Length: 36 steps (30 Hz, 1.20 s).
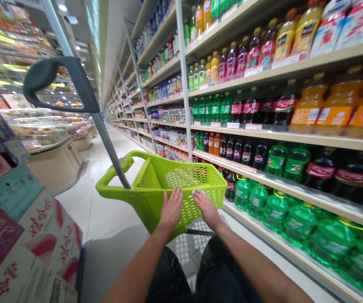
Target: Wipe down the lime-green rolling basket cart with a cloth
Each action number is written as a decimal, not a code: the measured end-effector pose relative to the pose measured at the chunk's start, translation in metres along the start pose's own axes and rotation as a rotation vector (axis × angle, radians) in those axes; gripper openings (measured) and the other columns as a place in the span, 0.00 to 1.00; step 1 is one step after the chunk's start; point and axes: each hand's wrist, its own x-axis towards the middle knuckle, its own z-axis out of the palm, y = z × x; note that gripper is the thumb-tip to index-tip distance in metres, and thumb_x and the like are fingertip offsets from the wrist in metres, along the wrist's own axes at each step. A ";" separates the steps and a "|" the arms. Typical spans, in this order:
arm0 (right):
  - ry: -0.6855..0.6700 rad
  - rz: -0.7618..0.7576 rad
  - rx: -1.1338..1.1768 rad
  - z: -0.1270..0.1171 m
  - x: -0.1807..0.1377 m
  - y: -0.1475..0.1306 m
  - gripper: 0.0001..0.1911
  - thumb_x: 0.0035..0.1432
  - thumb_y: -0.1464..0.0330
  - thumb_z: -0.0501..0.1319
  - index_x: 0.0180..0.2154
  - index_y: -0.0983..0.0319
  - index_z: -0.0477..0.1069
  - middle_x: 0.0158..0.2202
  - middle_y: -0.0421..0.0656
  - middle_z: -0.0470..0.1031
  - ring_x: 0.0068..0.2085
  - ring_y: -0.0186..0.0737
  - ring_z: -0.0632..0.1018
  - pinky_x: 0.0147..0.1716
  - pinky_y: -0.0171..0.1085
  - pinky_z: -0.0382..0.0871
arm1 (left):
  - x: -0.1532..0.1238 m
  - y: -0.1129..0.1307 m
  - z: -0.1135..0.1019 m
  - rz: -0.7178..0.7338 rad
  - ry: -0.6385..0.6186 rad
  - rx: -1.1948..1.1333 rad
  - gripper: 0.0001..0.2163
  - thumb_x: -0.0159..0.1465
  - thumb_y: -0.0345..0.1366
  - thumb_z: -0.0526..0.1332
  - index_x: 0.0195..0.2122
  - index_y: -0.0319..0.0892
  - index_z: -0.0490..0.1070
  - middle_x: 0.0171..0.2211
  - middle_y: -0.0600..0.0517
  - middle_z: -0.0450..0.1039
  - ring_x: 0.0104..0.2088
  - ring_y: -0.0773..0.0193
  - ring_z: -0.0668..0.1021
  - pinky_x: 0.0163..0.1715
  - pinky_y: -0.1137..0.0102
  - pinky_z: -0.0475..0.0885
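Observation:
A lime-green shopping basket cart (pixel 143 196) stands in front of me, with perforated sides and an inner divider. My left hand (pixel 172 207) lies against its near side, fingers stretched up to the rim. Beside it, my right hand (pixel 205 208) rests on the same rim farther right, its fingers extended. Something small and whitish shows at the right fingertips, too small to name. A slanted grey pole with a dark grey loop handle (pixel 88 90) rises from the cart's left end, apart from both hands.
Shelves of bottled drinks line the right, with large green bottles (pixel 304 225) on the lowest level. Stacked printed cartons (pixel 47 235) stand close on the left. Beyond them is a display counter (pixel 53 164). A pale tiled floor (pixel 101 168) runs down the aisle between.

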 end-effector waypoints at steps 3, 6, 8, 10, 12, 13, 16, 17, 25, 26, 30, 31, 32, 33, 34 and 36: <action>-0.069 -0.023 0.007 0.005 -0.020 0.006 0.22 0.55 0.80 0.48 0.51 0.62 0.64 0.51 0.50 0.67 0.58 0.39 0.60 0.53 0.47 0.61 | 0.001 0.002 0.000 0.009 -0.015 0.012 0.28 0.54 0.22 0.43 0.59 0.37 0.50 0.61 0.46 0.48 0.61 0.60 0.50 0.57 0.50 0.45; -0.037 0.006 0.008 -0.003 -0.015 0.004 0.26 0.53 0.82 0.47 0.52 0.63 0.62 0.55 0.49 0.62 0.60 0.39 0.56 0.55 0.48 0.58 | 0.002 0.006 0.001 0.021 -0.008 0.011 0.28 0.55 0.22 0.43 0.59 0.38 0.50 0.61 0.47 0.47 0.61 0.60 0.49 0.57 0.49 0.45; 0.018 0.029 0.005 -0.010 -0.003 0.006 0.28 0.52 0.82 0.46 0.54 0.63 0.60 0.58 0.48 0.57 0.61 0.39 0.52 0.57 0.49 0.54 | 0.004 0.011 0.001 0.028 -0.012 -0.004 0.27 0.56 0.22 0.42 0.58 0.38 0.50 0.61 0.48 0.47 0.61 0.60 0.49 0.57 0.49 0.45; 0.050 0.039 -0.003 -0.012 0.002 0.012 0.28 0.52 0.82 0.46 0.54 0.62 0.60 0.58 0.47 0.57 0.61 0.39 0.51 0.57 0.50 0.52 | 0.007 0.018 0.000 0.035 -0.029 -0.018 0.26 0.57 0.22 0.41 0.58 0.38 0.51 0.61 0.48 0.47 0.61 0.61 0.50 0.58 0.50 0.44; 0.027 0.032 -0.011 -0.007 -0.007 0.021 0.25 0.54 0.81 0.45 0.53 0.62 0.62 0.55 0.48 0.62 0.60 0.39 0.54 0.56 0.50 0.55 | 0.009 0.022 0.000 0.044 -0.052 -0.022 0.26 0.57 0.22 0.42 0.58 0.39 0.51 0.61 0.48 0.48 0.61 0.61 0.50 0.58 0.50 0.44; 0.000 0.024 -0.013 -0.004 -0.017 0.025 0.24 0.54 0.81 0.45 0.51 0.63 0.63 0.53 0.49 0.65 0.59 0.39 0.57 0.54 0.49 0.58 | 0.010 0.024 -0.001 0.048 -0.062 -0.021 0.26 0.56 0.22 0.42 0.58 0.39 0.51 0.61 0.48 0.48 0.61 0.61 0.51 0.58 0.50 0.44; -0.051 0.025 -0.018 0.000 -0.040 0.031 0.24 0.53 0.82 0.45 0.49 0.63 0.66 0.51 0.51 0.67 0.57 0.39 0.61 0.51 0.48 0.63 | 0.012 0.025 -0.002 0.059 -0.075 -0.021 0.27 0.56 0.22 0.43 0.58 0.38 0.51 0.61 0.48 0.48 0.61 0.61 0.50 0.58 0.50 0.44; -0.031 0.034 -0.019 -0.003 -0.042 0.031 0.25 0.53 0.82 0.45 0.50 0.63 0.65 0.52 0.50 0.66 0.58 0.39 0.60 0.52 0.48 0.62 | 0.013 0.025 -0.003 0.061 -0.073 -0.025 0.27 0.56 0.22 0.43 0.58 0.38 0.51 0.61 0.48 0.48 0.61 0.61 0.50 0.58 0.50 0.44; 0.033 0.056 -0.058 -0.013 -0.022 0.043 0.24 0.54 0.81 0.46 0.51 0.64 0.64 0.53 0.51 0.65 0.59 0.41 0.57 0.54 0.50 0.58 | 0.024 0.045 0.001 0.078 -0.086 -0.058 0.27 0.55 0.21 0.42 0.57 0.37 0.52 0.61 0.47 0.48 0.61 0.61 0.50 0.58 0.49 0.43; -0.004 0.065 -0.074 -0.009 -0.031 0.048 0.23 0.54 0.81 0.47 0.49 0.65 0.65 0.51 0.51 0.67 0.58 0.41 0.60 0.53 0.49 0.60 | 0.024 0.046 0.001 0.082 -0.091 -0.056 0.27 0.55 0.21 0.42 0.57 0.36 0.52 0.61 0.47 0.48 0.61 0.60 0.50 0.58 0.49 0.43; -0.013 0.051 -0.086 -0.012 -0.051 0.058 0.23 0.53 0.81 0.46 0.49 0.63 0.66 0.51 0.51 0.67 0.57 0.40 0.62 0.51 0.47 0.63 | 0.026 0.047 0.003 0.094 -0.107 -0.053 0.27 0.55 0.21 0.43 0.58 0.35 0.50 0.61 0.46 0.46 0.61 0.60 0.49 0.58 0.49 0.42; 0.034 0.049 -0.084 -0.017 -0.046 0.059 0.23 0.54 0.81 0.46 0.50 0.63 0.65 0.53 0.50 0.65 0.58 0.40 0.60 0.52 0.47 0.62 | 0.027 0.048 0.003 0.096 -0.111 -0.056 0.27 0.55 0.21 0.43 0.58 0.35 0.50 0.61 0.46 0.46 0.61 0.60 0.49 0.58 0.49 0.42; 0.087 0.050 -0.083 -0.023 -0.039 0.060 0.24 0.54 0.81 0.46 0.51 0.63 0.63 0.54 0.50 0.63 0.59 0.40 0.58 0.54 0.48 0.60 | 0.028 0.049 0.002 0.099 -0.113 -0.060 0.27 0.55 0.22 0.42 0.58 0.36 0.50 0.61 0.47 0.45 0.61 0.60 0.48 0.58 0.49 0.42; 0.138 0.058 -0.085 -0.028 -0.030 0.060 0.24 0.54 0.81 0.46 0.52 0.62 0.62 0.56 0.49 0.61 0.59 0.39 0.57 0.55 0.48 0.58 | 0.029 0.051 0.000 0.103 -0.115 -0.064 0.27 0.55 0.22 0.42 0.58 0.36 0.50 0.61 0.47 0.45 0.61 0.60 0.49 0.58 0.49 0.42; 0.173 0.069 -0.088 -0.031 -0.023 0.061 0.24 0.54 0.80 0.47 0.52 0.62 0.62 0.56 0.49 0.61 0.60 0.39 0.56 0.56 0.48 0.56 | 0.031 0.053 -0.001 0.108 -0.118 -0.067 0.26 0.56 0.22 0.42 0.58 0.36 0.51 0.61 0.47 0.46 0.61 0.60 0.49 0.58 0.50 0.42; 0.168 0.090 -0.093 -0.030 -0.017 0.063 0.23 0.55 0.80 0.47 0.52 0.62 0.63 0.55 0.49 0.62 0.59 0.40 0.57 0.56 0.48 0.56 | 0.033 0.056 -0.004 0.116 -0.132 -0.067 0.26 0.56 0.23 0.43 0.57 0.36 0.52 0.61 0.46 0.47 0.61 0.60 0.50 0.58 0.50 0.43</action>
